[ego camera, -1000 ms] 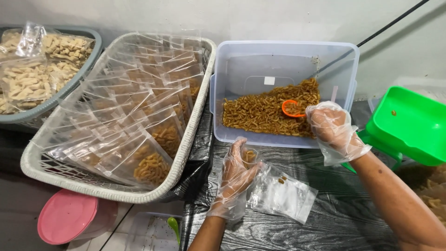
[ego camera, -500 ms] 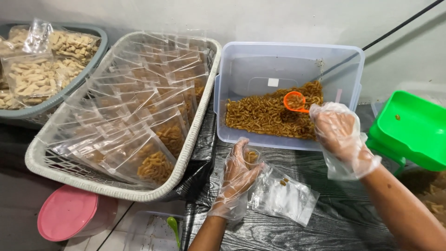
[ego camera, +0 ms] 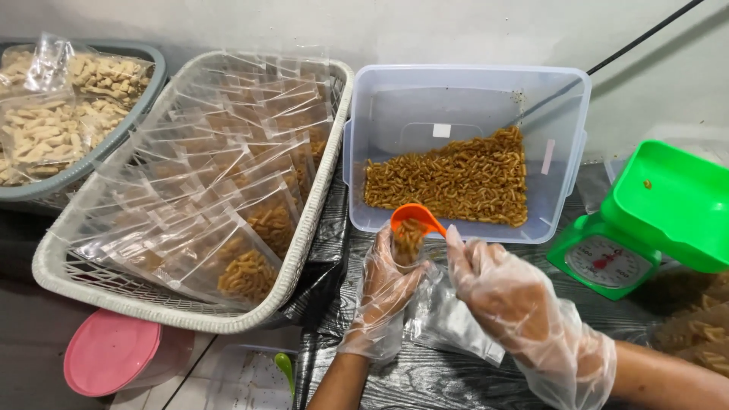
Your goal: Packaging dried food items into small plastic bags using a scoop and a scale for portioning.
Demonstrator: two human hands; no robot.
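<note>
Both my hands wear thin clear plastic gloves. My right hand (ego camera: pixel 505 292) grips a small orange scoop (ego camera: pixel 417 216), tipped over a small clear plastic bag (ego camera: pixel 408 244) that my left hand (ego camera: pixel 383 296) holds upright; brown curly snack pieces sit in the bag's top. Under my hands lies a pile of empty clear bags (ego camera: pixel 448 323). Just behind stands a clear plastic tub (ego camera: pixel 380 99) with a layer of the same brown snacks (ego camera: pixel 456 178) on its bottom.
A white woven basket (ego camera: pixel 304 250) at the left holds several filled clear bags. A grey basket (ego camera: pixel 148 83) of paler snack bags sits far left. A green kitchen scale (ego camera: pixel 653 220) stands at the right, a pink-lidded container (ego camera: pixel 110 353) at lower left.
My right hand has brought the orange scoop out of the tub and down to the bag in my left hand. My left hand has raised the bag.
</note>
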